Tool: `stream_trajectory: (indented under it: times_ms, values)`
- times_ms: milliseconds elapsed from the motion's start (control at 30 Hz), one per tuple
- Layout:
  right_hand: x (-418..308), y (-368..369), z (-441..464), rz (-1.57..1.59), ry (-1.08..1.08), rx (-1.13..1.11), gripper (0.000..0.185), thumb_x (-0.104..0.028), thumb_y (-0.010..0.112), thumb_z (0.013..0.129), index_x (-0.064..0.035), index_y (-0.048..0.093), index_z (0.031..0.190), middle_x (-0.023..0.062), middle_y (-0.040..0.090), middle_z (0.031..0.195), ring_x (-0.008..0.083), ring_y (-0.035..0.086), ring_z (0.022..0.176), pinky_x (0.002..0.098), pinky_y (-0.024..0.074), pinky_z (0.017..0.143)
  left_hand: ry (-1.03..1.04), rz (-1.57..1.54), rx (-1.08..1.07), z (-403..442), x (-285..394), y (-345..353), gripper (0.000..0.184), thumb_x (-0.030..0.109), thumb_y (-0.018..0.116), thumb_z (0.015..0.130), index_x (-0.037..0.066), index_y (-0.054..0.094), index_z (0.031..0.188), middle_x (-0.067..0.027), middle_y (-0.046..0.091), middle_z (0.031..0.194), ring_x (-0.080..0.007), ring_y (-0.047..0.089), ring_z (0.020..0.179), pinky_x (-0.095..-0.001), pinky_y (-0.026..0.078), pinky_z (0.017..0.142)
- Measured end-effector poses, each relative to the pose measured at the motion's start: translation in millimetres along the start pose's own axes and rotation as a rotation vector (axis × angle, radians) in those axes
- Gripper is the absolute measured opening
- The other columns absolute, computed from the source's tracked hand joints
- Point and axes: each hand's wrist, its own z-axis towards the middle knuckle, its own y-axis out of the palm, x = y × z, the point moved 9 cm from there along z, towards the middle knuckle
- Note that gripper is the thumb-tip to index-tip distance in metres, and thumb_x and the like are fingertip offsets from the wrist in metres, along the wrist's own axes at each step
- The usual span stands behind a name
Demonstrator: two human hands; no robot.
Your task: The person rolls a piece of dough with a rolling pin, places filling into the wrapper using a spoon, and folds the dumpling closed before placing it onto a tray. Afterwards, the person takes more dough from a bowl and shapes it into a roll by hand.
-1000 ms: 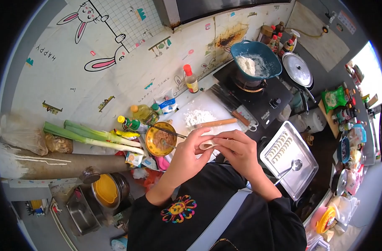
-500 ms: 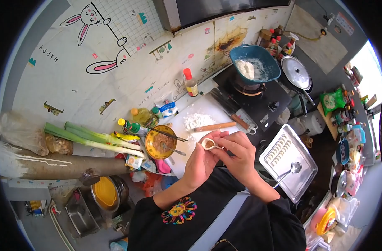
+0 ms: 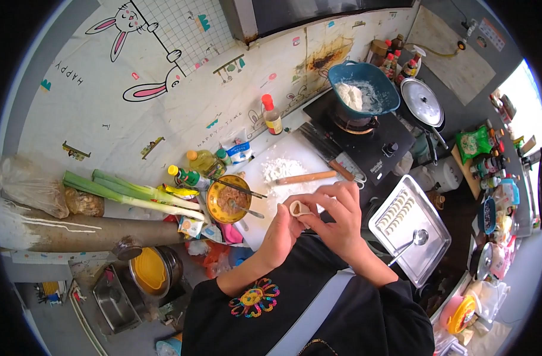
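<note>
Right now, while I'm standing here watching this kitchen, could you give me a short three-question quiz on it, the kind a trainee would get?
1. Which item rests in the metal tray along with the dumplings? (a) a whisk, (b) a long-handled ladle, (c) a bottle.
2. True or false: the rolling pin lies on the white board, next to loose flour.
3. Which of the person's hands hold the dough wrapper?

Key: 1: b. 2: True. 3: Both, the left hand and the right hand.
</note>
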Motion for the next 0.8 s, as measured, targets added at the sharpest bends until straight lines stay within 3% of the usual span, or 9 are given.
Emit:
stream_trajectory:
  times_ms: [233,300,433,500,600,800]
  values:
    - [-2.4,5.5,5.2,0.072,-0.052,-0.08,0.039,-0.019,0.078,0.061,-0.0155,0.069,0.098,0.0041,0.058,0.118,0.0286,0.046,0.105,0.0394,0.0348,0.089,-0.094,0.098,0.049,-1.4,0.0,-3.2,0.07,0.061,0.011,0.094,0.003,0.045,0.114,-0.0056,0.052,0.096,-0.0108,0.049,0.08,-0.0243,0.041,0.071]
    - [-3.2,6.3,3.5,0.07,-0.069,-0.077,0.037,-0.019,0.078,0.061,-0.0161,0.07,0.097,0.003,0.058,0.12,0.0279,0.047,0.105,0.0391,0.0351,0.088,-0.103,0.115,0.017,-2.6,-1.1,-4.4,0.072,0.063,0.013,0.093,0.003,0.043,0.119,-0.0079,0.051,0.105,-0.0136,0.052,0.087,-0.0269,0.042,0.07]
    - [-3.6,6.5,1.2,0.046,-0.093,-0.04,0.032,-0.021,0.077,0.062,-0.0138,0.071,0.092,0.0022,0.061,0.117,0.027,0.049,0.102,0.0382,0.0367,0.087,-0.105,0.158,-0.001,-1.9,2.1,-2.9,0.074,0.066,0.014,0.092,0.004,0.041,0.123,-0.009,0.051,0.112,-0.0155,0.054,0.089,-0.0287,0.043,0.069]
    - [-5.6,6.6,1.7,0.026,-0.092,-0.05,0.03,-0.023,0.077,0.063,-0.011,0.072,0.09,0.0042,0.063,0.114,0.0277,0.05,0.099,0.0374,0.0395,0.086,-0.096,0.137,0.03,-1.1,6.4,0.7,0.072,0.063,0.013,0.093,0.003,0.043,0.121,-0.0059,0.053,0.101,-0.0119,0.051,0.082,-0.0254,0.041,0.069]
    - [-6.9,6.6,0.4,0.004,-0.121,-0.024,0.025,-0.023,0.076,0.065,-0.0136,0.071,0.087,-0.0017,0.066,0.107,0.0242,0.054,0.102,0.0383,0.0342,0.08,-0.083,0.109,0.054,-1.6,5.5,-0.2,0.071,0.061,0.013,0.094,0.003,0.042,0.121,-0.0039,0.053,0.096,-0.01,0.05,0.079,-0.0239,0.041,0.07]
    - [-16.6,0.7,-0.1,-0.016,-0.205,0.02,0.017,-0.023,0.074,0.07,-0.0125,0.072,0.084,-0.0044,0.07,0.093,0.0211,0.058,0.101,0.0399,0.031,0.076,-0.088,0.129,0.035,-4.0,2.9,-1.4,0.069,0.06,0.014,0.095,0.003,0.04,0.123,-0.0037,0.052,0.097,-0.0103,0.05,0.08,-0.0239,0.041,0.069]
